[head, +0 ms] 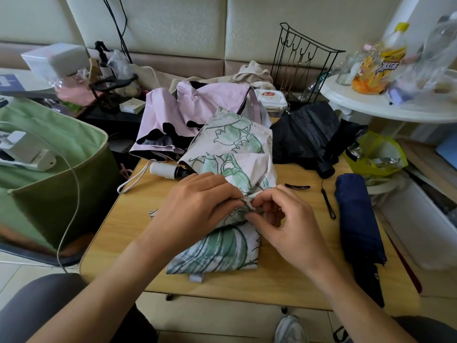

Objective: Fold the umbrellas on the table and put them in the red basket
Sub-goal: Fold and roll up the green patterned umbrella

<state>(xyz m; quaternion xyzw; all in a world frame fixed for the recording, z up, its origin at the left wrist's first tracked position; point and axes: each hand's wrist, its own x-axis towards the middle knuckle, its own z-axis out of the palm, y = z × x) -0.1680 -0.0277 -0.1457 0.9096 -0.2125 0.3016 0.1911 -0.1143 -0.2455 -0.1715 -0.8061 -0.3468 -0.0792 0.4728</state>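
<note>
Both grips, left hand (197, 196) and right hand (284, 214), pinch the leaf-print umbrella (230, 169) cloth between them, its long axis running away toward the white handle (164, 170).

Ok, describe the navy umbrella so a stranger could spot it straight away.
Start at the wooden table and go to its right edge. The navy umbrella lies there lengthwise, already rolled into a tight tube. Unlike the black umbrella behind it and the leaf-print umbrella, its canopy isn't loose.
</note>
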